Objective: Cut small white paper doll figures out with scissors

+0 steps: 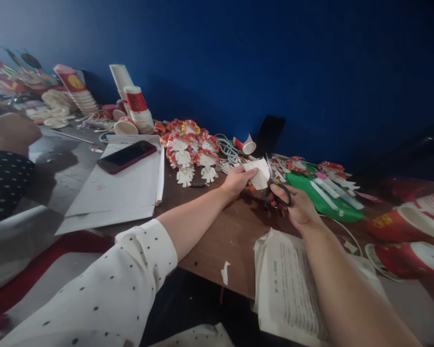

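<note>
My left hand (237,181) pinches a piece of white paper (261,174) between thumb and fingers, above the brown table (210,241). In my right hand (295,205) is a pair of scissors with dark handles (284,193). Its blades stand upright at the paper's right edge; whether they are closed on it I cannot tell. Behind my left hand lies a pile of small white paper figures (183,159) with red and orange frilled rims. Under my right forearm lies a printed packet or booklet (284,284), partly covered by the arm.
A phone (127,157) lies on a white folder (108,188) at left. Stacked paper cups (139,111) stand by the blue wall, and red cups (408,224) lie at right. Markers (332,188) rest on a green sheet (307,193). A co-worker's arm (9,130) shows at far left.
</note>
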Available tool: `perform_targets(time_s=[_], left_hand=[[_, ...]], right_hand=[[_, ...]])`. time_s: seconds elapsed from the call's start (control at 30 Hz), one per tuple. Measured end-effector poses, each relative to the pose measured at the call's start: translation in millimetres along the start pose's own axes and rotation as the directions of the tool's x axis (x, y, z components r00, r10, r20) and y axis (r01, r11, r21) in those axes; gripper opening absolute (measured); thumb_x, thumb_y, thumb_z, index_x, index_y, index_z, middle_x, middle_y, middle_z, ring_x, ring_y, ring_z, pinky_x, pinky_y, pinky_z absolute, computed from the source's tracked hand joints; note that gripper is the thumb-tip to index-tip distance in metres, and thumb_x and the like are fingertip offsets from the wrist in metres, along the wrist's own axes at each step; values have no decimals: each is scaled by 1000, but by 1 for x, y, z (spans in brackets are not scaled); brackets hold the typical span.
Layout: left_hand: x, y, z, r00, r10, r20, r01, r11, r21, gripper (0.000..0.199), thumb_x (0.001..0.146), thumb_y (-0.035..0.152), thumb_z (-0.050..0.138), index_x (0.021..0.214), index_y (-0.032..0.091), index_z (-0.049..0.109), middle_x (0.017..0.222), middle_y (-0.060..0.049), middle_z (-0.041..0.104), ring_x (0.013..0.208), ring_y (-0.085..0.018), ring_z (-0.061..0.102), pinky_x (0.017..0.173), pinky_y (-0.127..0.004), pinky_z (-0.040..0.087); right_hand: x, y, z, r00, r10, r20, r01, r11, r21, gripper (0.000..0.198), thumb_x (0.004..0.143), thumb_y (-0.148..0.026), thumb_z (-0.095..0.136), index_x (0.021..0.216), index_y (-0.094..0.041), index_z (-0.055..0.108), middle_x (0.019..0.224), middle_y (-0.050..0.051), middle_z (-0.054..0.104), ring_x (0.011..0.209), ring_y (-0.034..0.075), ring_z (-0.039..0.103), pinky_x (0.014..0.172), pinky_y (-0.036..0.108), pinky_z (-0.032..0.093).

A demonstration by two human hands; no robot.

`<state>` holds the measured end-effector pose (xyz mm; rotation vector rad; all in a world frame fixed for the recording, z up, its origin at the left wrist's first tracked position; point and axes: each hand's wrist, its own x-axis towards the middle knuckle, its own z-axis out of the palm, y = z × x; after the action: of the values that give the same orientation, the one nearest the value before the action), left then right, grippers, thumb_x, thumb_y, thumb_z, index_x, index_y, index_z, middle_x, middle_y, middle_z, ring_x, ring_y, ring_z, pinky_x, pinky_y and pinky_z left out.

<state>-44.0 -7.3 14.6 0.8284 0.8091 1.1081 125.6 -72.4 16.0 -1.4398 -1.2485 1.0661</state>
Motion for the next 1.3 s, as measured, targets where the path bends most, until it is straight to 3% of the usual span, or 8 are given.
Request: perform_targets(time_s=[0.83, 1.3], left_hand=[[1, -3, -1, 999, -9, 43, 10, 1000, -18, 19, 83, 22, 75, 74, 13, 61, 49, 2, 54, 39, -4, 42, 41, -16, 29], [0, -1, 0, 998, 3, 56, -4, 1000, 6, 19, 89, 18, 66, 72, 13, 59, 47, 3, 51, 38, -4, 42, 39, -16, 27]], right_hand=[[-1, -2, -1, 1000, -11, 9, 12, 997, -76, 43, 70, -63, 80, 71, -21, 70, 70, 3, 68, 60, 18, 60, 53, 29, 42], [0, 0, 0, 997, -72, 2, 72, 996, -57, 42, 70, -61, 82, 65, -21, 70, 66, 2, 64, 58, 15, 56, 54, 29, 44]])
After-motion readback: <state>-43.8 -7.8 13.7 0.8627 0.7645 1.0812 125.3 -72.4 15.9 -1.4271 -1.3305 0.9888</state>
